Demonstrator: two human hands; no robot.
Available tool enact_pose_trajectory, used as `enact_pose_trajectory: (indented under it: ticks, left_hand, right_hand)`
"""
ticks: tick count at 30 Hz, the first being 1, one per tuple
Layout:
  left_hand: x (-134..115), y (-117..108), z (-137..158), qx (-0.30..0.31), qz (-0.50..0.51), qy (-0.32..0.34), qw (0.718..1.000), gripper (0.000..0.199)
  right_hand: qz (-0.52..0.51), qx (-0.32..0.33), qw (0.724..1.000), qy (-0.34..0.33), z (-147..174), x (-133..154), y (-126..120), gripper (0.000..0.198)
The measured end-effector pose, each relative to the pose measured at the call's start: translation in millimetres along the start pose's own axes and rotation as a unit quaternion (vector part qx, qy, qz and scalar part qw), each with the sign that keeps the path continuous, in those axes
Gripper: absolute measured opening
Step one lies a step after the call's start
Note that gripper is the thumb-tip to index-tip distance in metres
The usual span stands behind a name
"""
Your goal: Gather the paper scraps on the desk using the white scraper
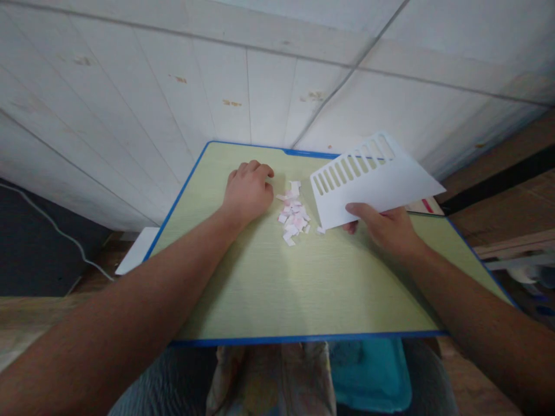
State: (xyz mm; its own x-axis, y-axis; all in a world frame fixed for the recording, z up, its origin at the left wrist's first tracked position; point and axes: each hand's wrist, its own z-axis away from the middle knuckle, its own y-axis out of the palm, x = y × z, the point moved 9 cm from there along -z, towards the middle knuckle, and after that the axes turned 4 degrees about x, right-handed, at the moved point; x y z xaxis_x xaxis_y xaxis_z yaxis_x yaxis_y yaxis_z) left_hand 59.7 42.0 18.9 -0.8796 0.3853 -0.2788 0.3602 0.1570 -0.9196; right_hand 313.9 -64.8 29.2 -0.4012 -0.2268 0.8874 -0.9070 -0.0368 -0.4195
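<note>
Small pinkish-white paper scraps (293, 215) lie in a loose heap on a pale green tabletop (277, 289) with a blue rim. Just left of the heap, my left hand (249, 190) rests on the table, fingers bent, a gap between thumb and index finger, nothing in it. A thin white sheet (377, 188) with a row of long rounded slots is tilted above the table right of the heap. My right hand (385, 225) grips its lower edge, thumb on top and fingers underneath. The sheet's near corner is by a stray scrap (321, 230).
A white plank wall (195, 104) with a grey cable stands behind the table. Partly covered by the sheet, a flat item with a red mark (427, 205) lies at the table's right edge. Below the front edge is a teal plastic tray (370, 381), beside patterned cloth (269, 381).
</note>
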Motion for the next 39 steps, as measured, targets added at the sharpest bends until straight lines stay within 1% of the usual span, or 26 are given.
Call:
enact_pose_trajectory:
  ticks: [4, 9, 12, 15, 19, 23, 25, 26, 28, 30, 33, 36, 39]
  left_hand:
    - [-3, 1, 1, 0.005, -0.018, 0.019, 1.0, 0.044]
    - [9, 2, -3, -0.005, 0.012, 0.001, 1.0, 0.044]
    - [14, 4, -5, -0.006, 0.028, 0.002, 1.0, 0.044]
    - [15, 5, -6, -0.002, 0.038, 0.002, 0.999, 0.045]
    - [14, 4, -6, -0.005, 0.035, -0.004, 0.999, 0.045]
    - [13, 5, -7, -0.002, 0.03, -0.008, 1.0, 0.045]
    - [13, 5, -7, 0.002, 0.029, -0.009, 1.0, 0.044]
    - [13, 5, -7, 0.004, 0.028, -0.01, 1.0, 0.043]
    - [13, 6, -7, 0.007, 0.026, -0.011, 1.0, 0.043]
    - [13, 6, -8, 0.007, 0.026, -0.011, 1.0, 0.043]
    - [13, 5, -8, 0.005, 0.024, -0.012, 1.0, 0.044]
    - [11, 5, -8, 0.01, 0.024, -0.009, 1.0, 0.044]
    - [10, 5, -7, 0.021, 0.029, -0.011, 0.999, 0.044]
  right_hand:
    - [-0.006, -0.011, 1.0, -0.005, 0, 1, -2, 0.046]
    - [-0.009, -0.036, 0.999, 0.015, 0, -7, -7, 0.043]
    - [-0.009, -0.042, 0.999, 0.013, 0, -6, -11, 0.043]
    - [-0.013, -0.035, 0.999, 0.01, -1, -5, -12, 0.045]
    - [-0.014, -0.025, 1.0, 0.01, 1, -4, -5, 0.043]
    - [-0.022, 0.023, 0.999, 0.026, 7, 0, 9, 0.047]
    - [-0.022, 0.03, 0.999, 0.027, 8, 4, 11, 0.047]
    - [-0.019, 0.02, 0.999, 0.024, 8, 6, 7, 0.047]
    - [-0.011, -0.024, 1.0, 0.016, 6, 5, -5, 0.045]
    - [-0.001, -0.065, 0.998, 0.019, 3, -3, -17, 0.042]
    - [0.013, -0.09, 0.995, 0.03, -1, -17, -24, 0.042]
    - [0.008, -0.067, 0.997, 0.024, 0, -19, -17, 0.045]
    - [-0.002, -0.009, 1.0, 0.02, 4, -10, -3, 0.046]
